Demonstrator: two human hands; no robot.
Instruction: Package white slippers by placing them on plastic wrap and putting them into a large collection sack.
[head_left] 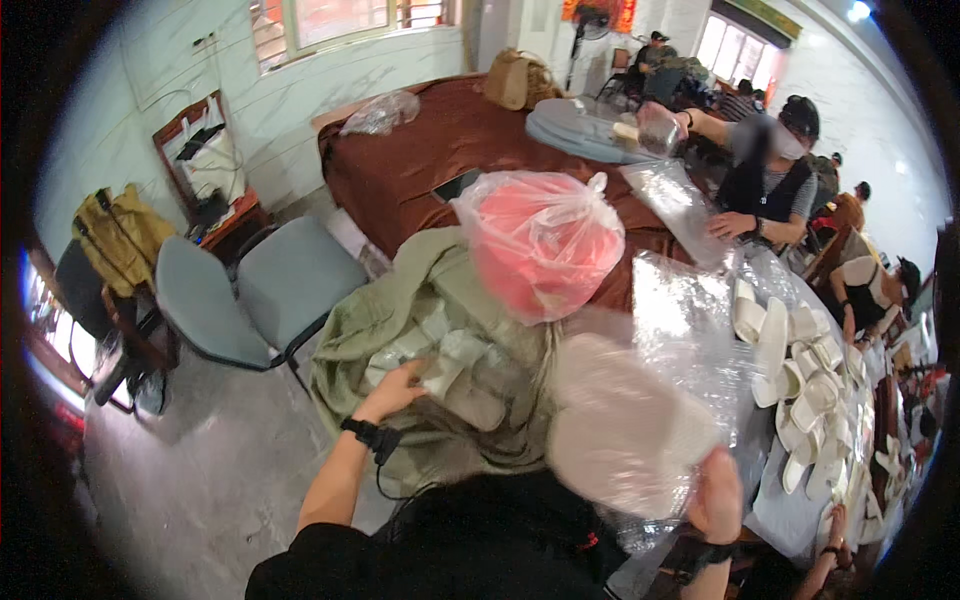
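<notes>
Packing workshop: slipper-heaped table point(800, 520), several seated workers point(765, 170).

A pale pink slipper point(615, 425), sole up, tilts in a clear plastic bag point(690, 330), near right. White slippers point(450, 365) fill an olive sack point(400, 300), left.

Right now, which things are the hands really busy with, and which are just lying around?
Busy with:
- left hand in the green sack of white slippers
- right hand holding a slipper in clear plastic

Lying around:
- pink stuff in a tied bag
- grey chair
- brown tablecloth
- loose slipper pile
</notes>
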